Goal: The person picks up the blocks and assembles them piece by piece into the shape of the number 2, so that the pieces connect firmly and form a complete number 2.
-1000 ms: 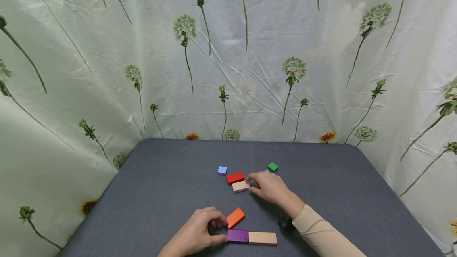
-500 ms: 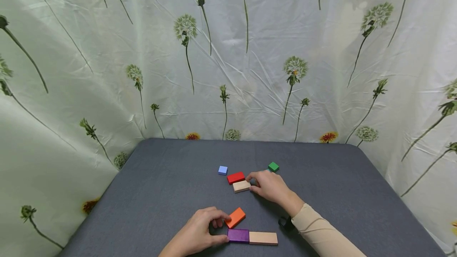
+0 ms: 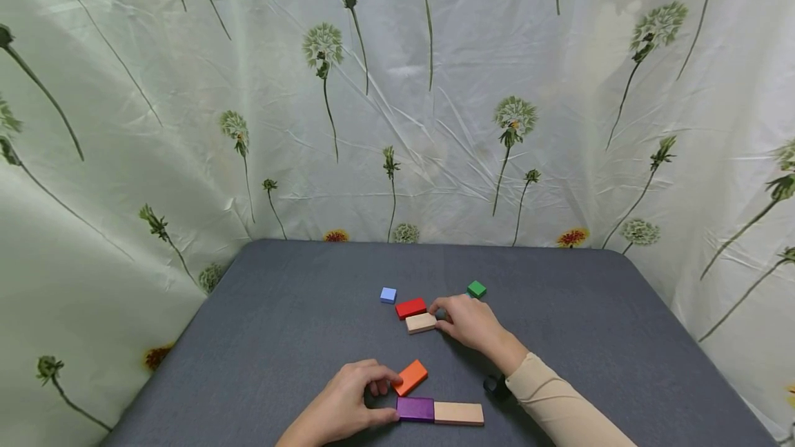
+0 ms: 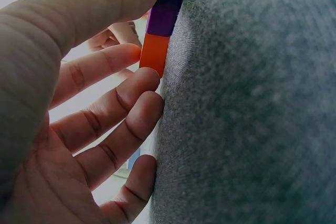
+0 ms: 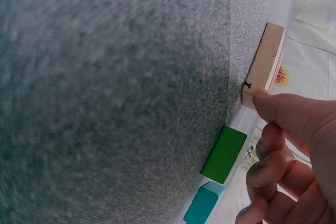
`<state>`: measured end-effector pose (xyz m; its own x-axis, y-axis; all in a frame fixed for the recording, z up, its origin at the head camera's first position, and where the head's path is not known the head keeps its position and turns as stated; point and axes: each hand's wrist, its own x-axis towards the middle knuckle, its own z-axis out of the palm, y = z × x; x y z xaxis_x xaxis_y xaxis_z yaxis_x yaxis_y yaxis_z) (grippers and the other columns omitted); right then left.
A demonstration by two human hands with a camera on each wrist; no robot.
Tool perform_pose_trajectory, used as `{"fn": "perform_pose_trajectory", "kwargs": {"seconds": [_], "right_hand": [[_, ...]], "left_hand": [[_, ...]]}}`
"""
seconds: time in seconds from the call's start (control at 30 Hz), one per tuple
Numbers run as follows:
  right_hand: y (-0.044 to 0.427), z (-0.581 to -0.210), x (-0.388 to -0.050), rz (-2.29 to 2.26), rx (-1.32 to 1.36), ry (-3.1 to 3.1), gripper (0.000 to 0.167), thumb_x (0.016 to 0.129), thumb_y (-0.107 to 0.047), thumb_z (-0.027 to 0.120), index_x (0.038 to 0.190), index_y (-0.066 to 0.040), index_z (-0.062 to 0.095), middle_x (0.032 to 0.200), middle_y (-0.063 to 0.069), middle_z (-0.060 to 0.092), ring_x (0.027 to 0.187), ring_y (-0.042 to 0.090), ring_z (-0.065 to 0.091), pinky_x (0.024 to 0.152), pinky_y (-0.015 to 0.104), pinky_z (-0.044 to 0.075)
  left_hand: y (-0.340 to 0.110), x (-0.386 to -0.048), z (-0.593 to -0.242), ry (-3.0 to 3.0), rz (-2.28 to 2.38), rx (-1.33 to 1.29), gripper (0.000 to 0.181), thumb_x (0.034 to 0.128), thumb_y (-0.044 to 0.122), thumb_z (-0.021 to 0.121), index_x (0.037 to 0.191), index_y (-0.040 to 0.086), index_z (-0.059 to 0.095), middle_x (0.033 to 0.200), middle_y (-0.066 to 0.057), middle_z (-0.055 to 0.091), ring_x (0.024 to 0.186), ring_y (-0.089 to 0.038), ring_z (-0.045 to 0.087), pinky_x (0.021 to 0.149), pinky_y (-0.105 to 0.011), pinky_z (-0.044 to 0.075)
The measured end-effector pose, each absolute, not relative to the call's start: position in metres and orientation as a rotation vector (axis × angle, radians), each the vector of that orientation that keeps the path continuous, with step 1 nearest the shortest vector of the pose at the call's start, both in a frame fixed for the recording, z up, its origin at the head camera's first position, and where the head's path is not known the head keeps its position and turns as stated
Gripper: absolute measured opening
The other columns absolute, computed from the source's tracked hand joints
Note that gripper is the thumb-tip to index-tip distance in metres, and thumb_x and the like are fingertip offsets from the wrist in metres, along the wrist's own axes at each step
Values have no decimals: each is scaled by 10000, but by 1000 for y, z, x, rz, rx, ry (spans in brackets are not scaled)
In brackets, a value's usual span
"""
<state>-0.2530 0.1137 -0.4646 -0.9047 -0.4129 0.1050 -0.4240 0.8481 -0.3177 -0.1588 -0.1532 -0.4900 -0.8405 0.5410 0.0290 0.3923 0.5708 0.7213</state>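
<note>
In the head view my left hand (image 3: 350, 395) has its thumb at the left end of a purple block (image 3: 415, 410) and its index fingertip on an orange block (image 3: 410, 378), the other fingers loosely bent. The left wrist view shows the thumb against the purple block (image 4: 164, 17) and the index tip touching the orange block (image 4: 154, 53). Farther back, my right hand (image 3: 475, 326) pinches the right end of a short light wooden block (image 3: 421, 323) with thumb and index finger. The right wrist view shows the thumb against this block's end (image 5: 262, 66); the index fingertip is hidden there.
A longer light wooden block (image 3: 458, 414) adjoins the purple one. Near the right hand lie a red block (image 3: 410, 308), a light blue block (image 3: 388, 295), a green block (image 3: 477, 288) and a teal block (image 5: 202, 204). The grey table (image 3: 279, 323) meets a flowered curtain (image 3: 435, 123).
My left index finger has moved slightly right onto the orange block. My right hand stays at the short wooden block, and the blocks show no clear shift.
</note>
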Motion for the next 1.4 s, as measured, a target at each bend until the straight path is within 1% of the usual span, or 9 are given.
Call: {"fn": "perform_pose_trajectory", "kwargs": {"seconds": [0.17, 0.4, 0.53, 0.97, 1.2, 1.4], "right_hand": [[113, -463, -252, 525, 657, -2991, 171, 955, -152, 818, 1124, -170, 797, 720, -40, 586, 635, 103, 486, 558, 269, 390], [113, -464, -251, 552, 631, -3008, 182, 954, -151, 820, 1131, -183, 795, 685, -46, 529, 614, 103, 462, 549, 257, 329], [115, -463, -250, 576, 620, -3018, 183, 952, -148, 822, 1128, -185, 794, 684, -41, 518, 610, 108, 456, 549, 258, 313], [118, -462, -246, 591, 628, -3047, 188, 946, -134, 825, 1126, -178, 794, 721, -28, 540, 643, 127, 477, 575, 271, 335], [123, -462, -243, 595, 666, -3027, 179, 936, -133, 835, 1103, -180, 791, 706, -38, 520, 629, 114, 463, 571, 268, 335], [127, -461, -241, 614, 694, -3023, 179, 929, -115, 838, 1092, -174, 793, 720, -46, 540, 634, 105, 470, 572, 268, 350]], "left_hand": [[-153, -159, -490, 2613, 1111, 782, 364, 844, 340, 929, 1167, 257, 783, 909, 179, 623, 823, 53, 556, 724, -197, 490], [-152, -159, -489, 2613, 1106, 776, 366, 841, 334, 930, 1167, 252, 784, 907, 178, 622, 821, 53, 555, 721, -195, 487], [-152, -159, -489, 2618, 1121, 797, 364, 842, 329, 929, 1164, 244, 783, 907, 171, 622, 820, 53, 554, 722, -193, 490], [-153, -159, -490, 2626, 1111, 796, 362, 839, 336, 932, 1156, 249, 781, 909, 174, 620, 818, 54, 552, 720, -195, 489], [-153, -158, -490, 2627, 1112, 783, 362, 838, 336, 934, 1155, 252, 780, 909, 174, 617, 817, 52, 551, 722, -194, 488], [-153, -158, -490, 2628, 1120, 791, 358, 838, 336, 932, 1150, 248, 780, 908, 170, 619, 817, 52, 552, 722, -193, 488]]}}
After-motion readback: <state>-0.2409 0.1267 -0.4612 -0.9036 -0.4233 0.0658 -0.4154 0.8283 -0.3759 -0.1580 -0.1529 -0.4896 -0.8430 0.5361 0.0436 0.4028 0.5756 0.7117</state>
